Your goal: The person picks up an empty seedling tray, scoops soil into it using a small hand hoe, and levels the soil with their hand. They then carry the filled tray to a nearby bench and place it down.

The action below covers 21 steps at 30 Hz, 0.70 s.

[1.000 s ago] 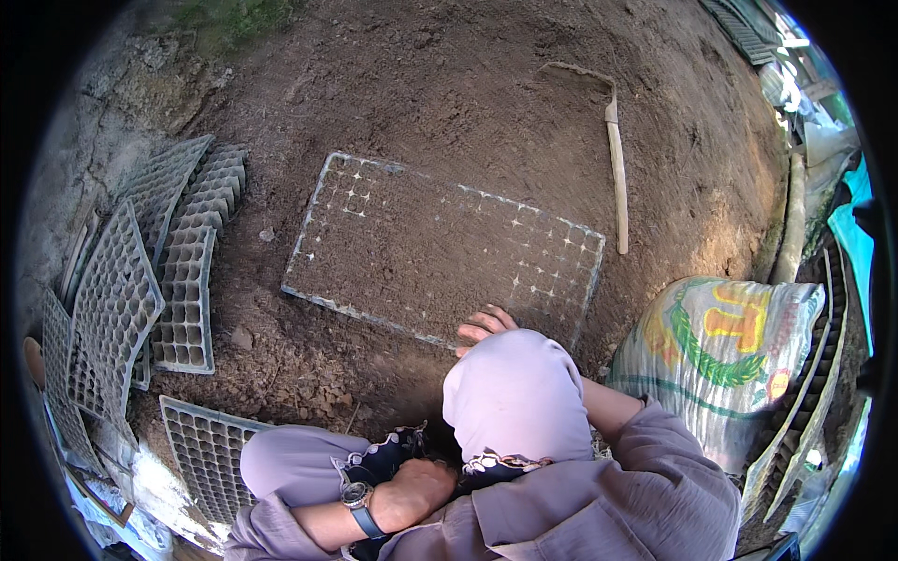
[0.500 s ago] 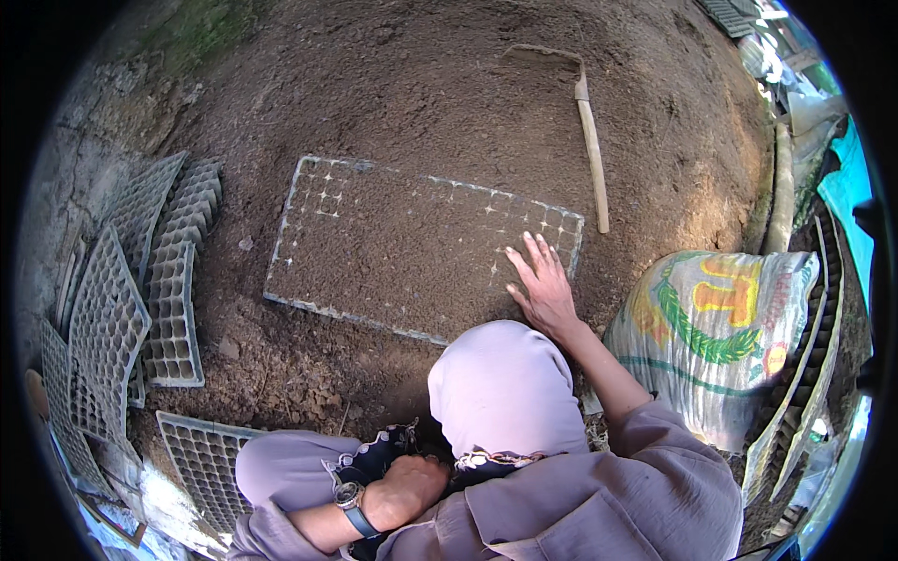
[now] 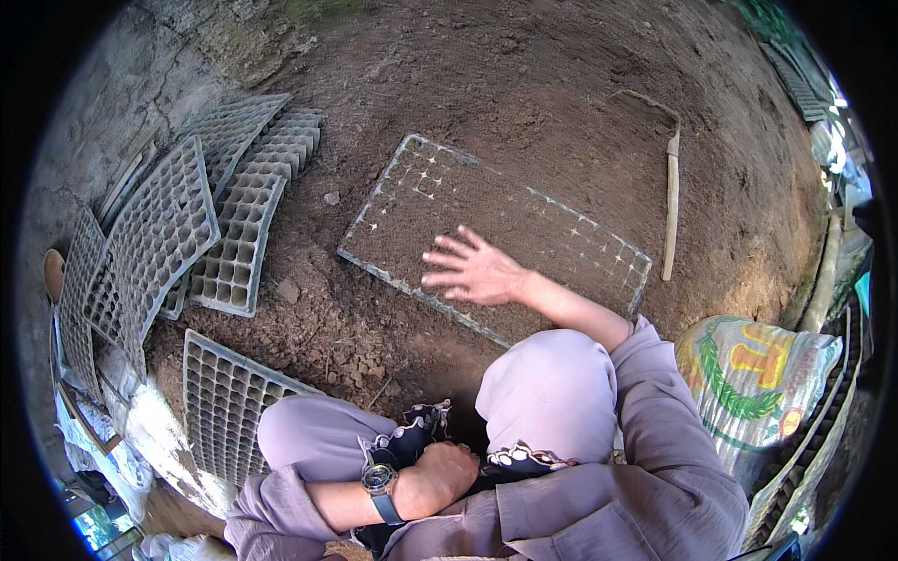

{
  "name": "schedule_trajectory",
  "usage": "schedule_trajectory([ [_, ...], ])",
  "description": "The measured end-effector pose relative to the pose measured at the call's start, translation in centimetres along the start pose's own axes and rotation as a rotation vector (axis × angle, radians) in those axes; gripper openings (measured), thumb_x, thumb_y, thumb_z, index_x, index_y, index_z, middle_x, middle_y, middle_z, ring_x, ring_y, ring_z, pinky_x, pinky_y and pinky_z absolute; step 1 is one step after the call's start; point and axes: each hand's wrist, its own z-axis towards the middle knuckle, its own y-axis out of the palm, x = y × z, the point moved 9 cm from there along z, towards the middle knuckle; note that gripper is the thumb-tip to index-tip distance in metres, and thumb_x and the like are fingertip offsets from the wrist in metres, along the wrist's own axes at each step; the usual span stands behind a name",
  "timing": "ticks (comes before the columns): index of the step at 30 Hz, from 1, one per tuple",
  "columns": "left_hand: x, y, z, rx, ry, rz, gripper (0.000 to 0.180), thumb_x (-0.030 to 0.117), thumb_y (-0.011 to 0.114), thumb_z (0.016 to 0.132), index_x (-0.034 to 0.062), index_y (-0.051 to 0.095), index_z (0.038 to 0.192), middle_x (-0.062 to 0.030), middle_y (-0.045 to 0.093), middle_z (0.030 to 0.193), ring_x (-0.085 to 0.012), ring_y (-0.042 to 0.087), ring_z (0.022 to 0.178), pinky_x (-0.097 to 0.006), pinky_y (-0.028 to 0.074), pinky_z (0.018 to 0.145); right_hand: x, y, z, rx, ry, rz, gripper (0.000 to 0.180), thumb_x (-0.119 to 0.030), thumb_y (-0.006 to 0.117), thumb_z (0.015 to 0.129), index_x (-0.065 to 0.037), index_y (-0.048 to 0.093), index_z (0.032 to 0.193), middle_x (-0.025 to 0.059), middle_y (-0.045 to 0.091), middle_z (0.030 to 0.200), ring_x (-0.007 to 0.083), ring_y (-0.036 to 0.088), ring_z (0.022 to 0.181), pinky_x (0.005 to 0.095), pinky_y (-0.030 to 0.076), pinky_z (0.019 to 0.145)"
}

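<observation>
five spread fingers (image 3: 456,257) — soil-filled seed tray (image 3: 412,201) beneath

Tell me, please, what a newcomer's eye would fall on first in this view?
Probably the right hand, fingers spread flat on the soil-filled seedling tray lying mid-frame on the bare earth. Next, the empty cell trays stacked at the left, then the left hand resting in the lap beside a wristwatch.

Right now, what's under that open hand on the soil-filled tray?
The right hand lies flat on the seedling tray, whose cells are packed with soil; white grid lines show around it. The cells beneath the palm are hidden.
</observation>
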Motion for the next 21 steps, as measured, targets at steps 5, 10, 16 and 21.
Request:
schedule_trajectory([
  [5, -0.5, -1.3, -1.8, 0.165, -0.143, 0.175, 0.014, 0.012, 0.055, 0.082, 0.0082, 0.063, 0.093, -0.0076, 0.064, 0.088, -0.0196, 0.064, 0.078, -0.03, 0.052, 0.06, 11.9, -5.6, 1.7, 0.216, 0.426, -0.248, 0.052, -0.047, 0.037, 0.097, -0.029, 0.03, 0.145, 0.0069, 0.018, 0.155, 0.0309, 0.014, 0.143, 0.0523, 0.012, 0.115],
  [10, -0.8, -3.3, -3.4, 0.286, -0.171, 0.252, 0.014, 0.015, 0.055, 0.081, 0.009, 0.062, 0.092, -0.0052, 0.062, 0.085, -0.0185, 0.062, 0.078, -0.03, 0.051, 0.063, 10.8, -1.5, 0.9, 0.037, 0.641, 0.014, 0.069, -0.05, 0.04, 0.095, -0.008, 0.022, 0.147, 0.0172, 0.013, 0.154, 0.032, 0.009, 0.144, 0.0488, 0.008, 0.116],
  [16, -0.2, -4.7, -4.0, 0.397, -0.146, 0.253, 0.013, 0.015, 0.056, 0.08, 0.0085, 0.062, 0.089, -0.0053, 0.06, 0.083, -0.0194, 0.06, 0.075, -0.031, 0.05, 0.064, 1.5, 2.2, 6.1, 0.059, 0.372, 0.246, 0.072, -0.05, 0.039, 0.095, -0.008, 0.015, 0.148, 0.0186, 0.0, 0.155, 0.0329, 0.0, 0.144, 0.0439, 0.004, 0.118],
  [21, 0.0, -4.7, -3.6, 0.4, -0.118, 0.284, 0.012, 0.016, 0.056, 0.08, 0.0091, 0.062, 0.087, -0.0055, 0.06, 0.081, -0.0189, 0.06, 0.075, -0.031, 0.048, 0.064, -1.9, 1.6, 11.8, 0.122, -0.127, 0.191, 0.057, -0.04, 0.044, 0.096, -0.019, 0.026, 0.147, 0.0104, 0.015, 0.155, 0.0305, 0.015, 0.143, 0.0483, 0.015, 0.117],
])
